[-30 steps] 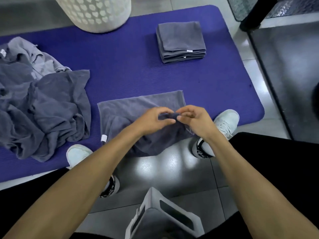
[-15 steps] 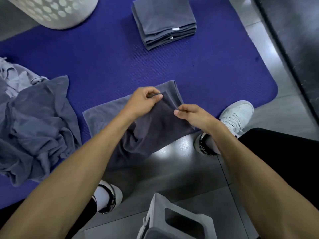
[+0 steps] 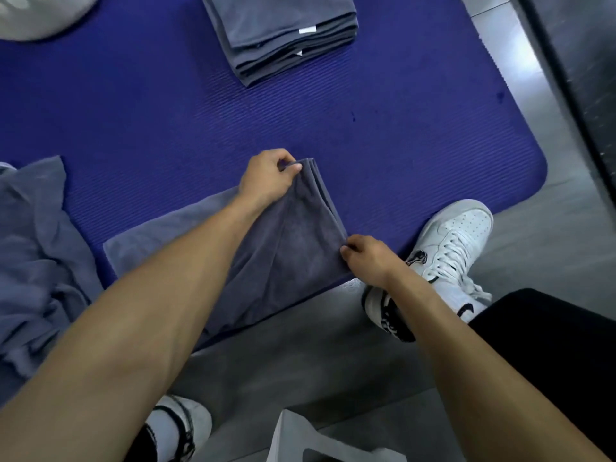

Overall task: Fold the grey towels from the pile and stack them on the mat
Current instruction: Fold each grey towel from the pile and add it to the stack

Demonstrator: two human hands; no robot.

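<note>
between the two hands: a grey towel (image 3: 293, 241) lies half-folded at the near edge of the blue mat (image 3: 166, 115), its right edge stretched straight from one pinch to the other.
left hand (image 3: 266, 178): thumb and fingers curled tight on the far corner of the towel, where several layered edges meet; likely held so the layers stay lined up.
right hand (image 3: 366, 258): fingers curled, pinching the near corner of the same edge, just beside the white shoe (image 3: 456, 235); pulling against the other pinch would keep the edge taut.
towel body: spreads away from both pinches to the left, partly under the left forearm, and its near part hangs over the mat's edge toward the floor.
step in hand: judged to be squaring the folded edge before the next fold; the fold is not finished.
beyond the left hand's pinch: a stack of folded towels (image 3: 280, 31) sits well apart on the mat, where this one should go.
left of the grip: the pile of unfolded towels (image 3: 36, 255) lies crumpled, near the towel's far end, so more remain to do.
far left corner: part of a white basket (image 3: 36, 15), mostly cut off.
risk: layers may slip if either pinch loosens.
</note>
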